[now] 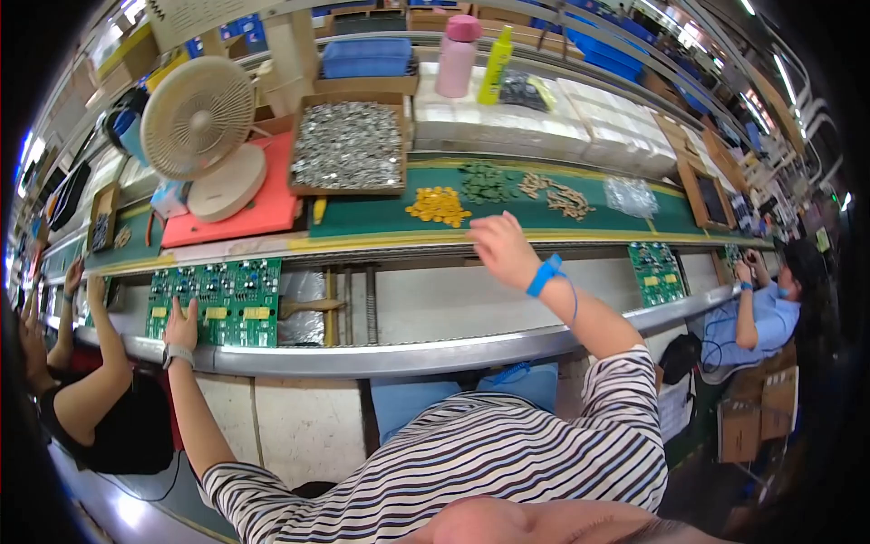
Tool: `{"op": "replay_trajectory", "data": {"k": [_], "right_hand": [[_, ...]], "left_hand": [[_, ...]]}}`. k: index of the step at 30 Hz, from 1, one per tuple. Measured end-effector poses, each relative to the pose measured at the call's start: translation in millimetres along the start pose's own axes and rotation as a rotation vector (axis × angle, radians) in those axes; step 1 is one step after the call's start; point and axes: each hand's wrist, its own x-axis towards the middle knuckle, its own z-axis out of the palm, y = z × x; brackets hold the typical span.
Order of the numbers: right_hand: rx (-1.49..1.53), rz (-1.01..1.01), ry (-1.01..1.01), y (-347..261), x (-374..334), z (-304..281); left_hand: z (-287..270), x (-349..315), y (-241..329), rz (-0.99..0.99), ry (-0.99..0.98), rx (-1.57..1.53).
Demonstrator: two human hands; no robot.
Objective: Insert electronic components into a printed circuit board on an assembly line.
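Head view: left hand [179, 328] rests on green circuit board panel [216, 297], below and left of the yellow component pile [438, 206]; fingers extended, released. Right hand [504, 247] is just beside the pile; fingers half-curled, grasp cannot be determined.

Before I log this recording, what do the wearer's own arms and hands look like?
Both the left hand and right hand are gloveless. The striped sleeves, white with dark lines, leave the forearms uncovered. A greyish, watch-like band circles the left wrist; the right wears a blue wristband with a thin blue cord.
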Motion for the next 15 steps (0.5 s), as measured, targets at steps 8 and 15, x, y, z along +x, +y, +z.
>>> {"op": "replay_trajectory", "data": {"k": [8,15], "right_hand": [[0.067,0.063,-0.054,62.6,20.4,21.7],[0.17,0.124,-0.083,72.6,31.6,28.2]], "left_hand": [[-5.3,-87.2,96.1,0.178,-0.071,0.005],[-19.2,-173.0,186.4,0.491,-0.152,0.031]]}}
